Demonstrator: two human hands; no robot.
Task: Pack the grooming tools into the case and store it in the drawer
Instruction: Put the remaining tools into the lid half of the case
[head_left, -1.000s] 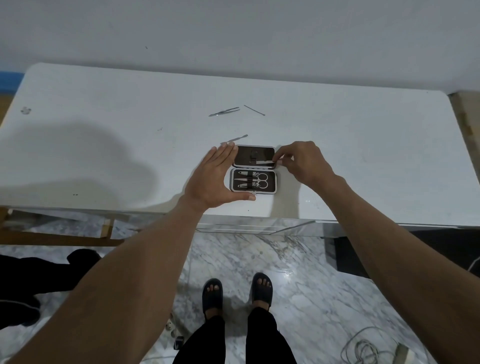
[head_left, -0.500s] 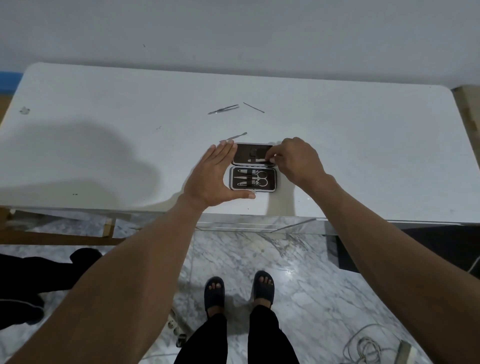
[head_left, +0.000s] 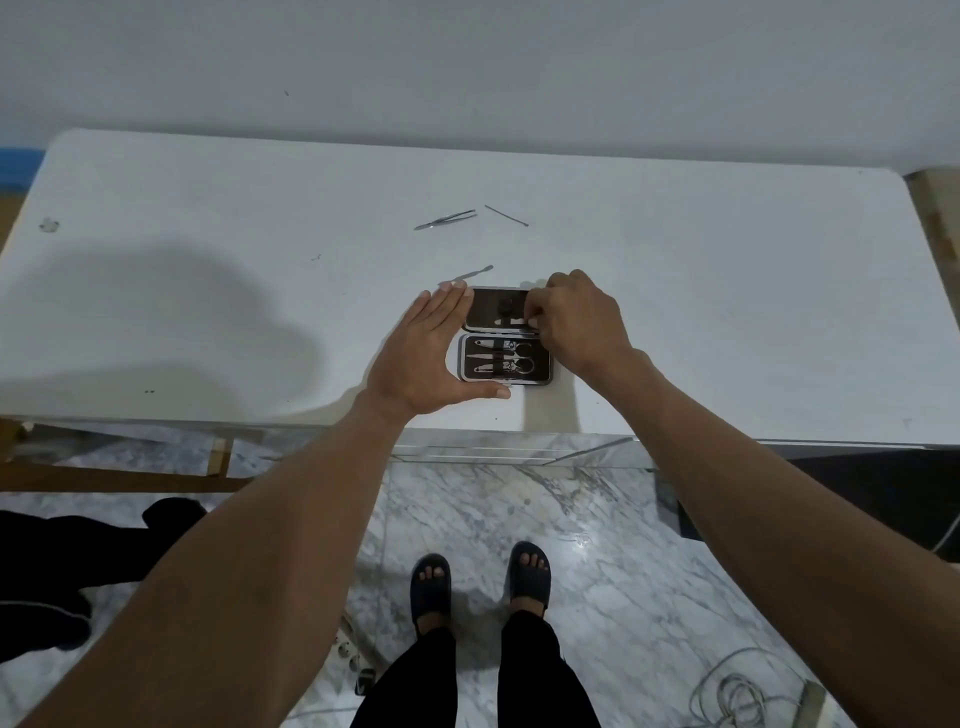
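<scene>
An open dark grooming case (head_left: 540, 375) lies near the front edge of the white table (head_left: 208, 218). Its near half holds scissors and other metal tools under a strap. My left hand (head_left: 423, 364) lies flat against the case's left side, fingers straight, thumb along the front edge. My right hand (head_left: 576, 325) is over the far half's right end, fingers pinched on a thin metal tool (head_left: 511, 322) lying in that half. Tweezers (head_left: 445, 220), a thin pick (head_left: 506, 215) and another slim tool (head_left: 470, 272) lie loose on the table beyond the case.
A wall rises behind the table. Below the front edge are a marble floor, my feet in dark sandals (head_left: 480, 577), a power strip (head_left: 348, 644) and a coiled cable (head_left: 737, 696) at the lower right. Dark cloth (head_left: 62, 561) lies at the lower left.
My right hand has slid left over the far half of the case with the thin tool. My left hand has stayed braced against the case.
</scene>
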